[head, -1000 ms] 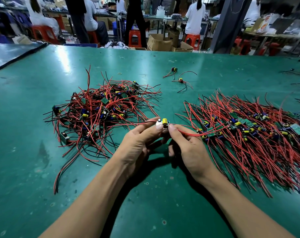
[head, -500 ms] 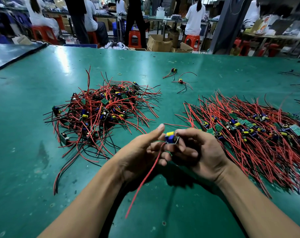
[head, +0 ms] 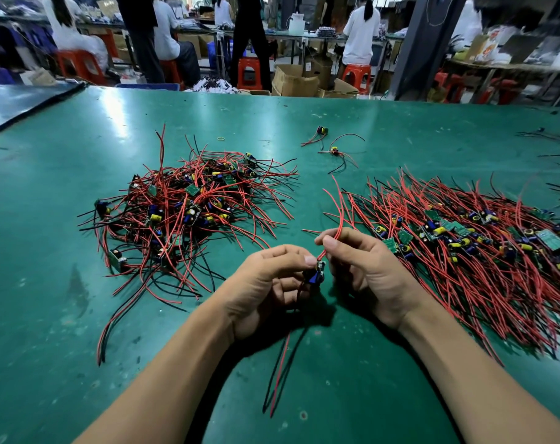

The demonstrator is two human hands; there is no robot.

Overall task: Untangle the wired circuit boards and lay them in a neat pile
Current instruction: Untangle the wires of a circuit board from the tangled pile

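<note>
While pinched in both hands: one wired board (head: 317,273) held up between the two heaps

Taking the held board as reference for every position below.

- Left hand (head: 265,283): fingers curled, thumb and forefinger tips clamped on the board's left edge. Remaining fingers folded underneath; can't tell whether they touch it.
- Right hand (head: 365,270): just right of the board, thumb and forefinger pinching the red leads (head: 339,213) right above it. Other fingers loosely curled.
- Red leads: run up and away from the board, free ends in the air.
- Second lead pair (head: 278,376), one red, one black: drops from the board toward the near edge of the green table (head: 64,315). Can't tell whether the tips touch the table.
- Board itself: small, green, blue part on its lower side, tilted, off the table with shadow beneath.
- Tangled heap (head: 189,206): up-left of the board, well apart. Boards buried under crossed red and black leads pointing every way.
- Sorted pile (head: 464,245): right of the board, near the right hand. Boards in a loose band, red leads fanned roughly parallel.
- Loose board (head: 322,131) and second loose board (head: 334,151): well beyond the held one, lying apart from both heaps.
- Yellow rubber band (head: 221,138): farther out, up-left.
- Far behind: cardboard boxes (head: 294,80), red stools (head: 249,72), people at benches.
</note>
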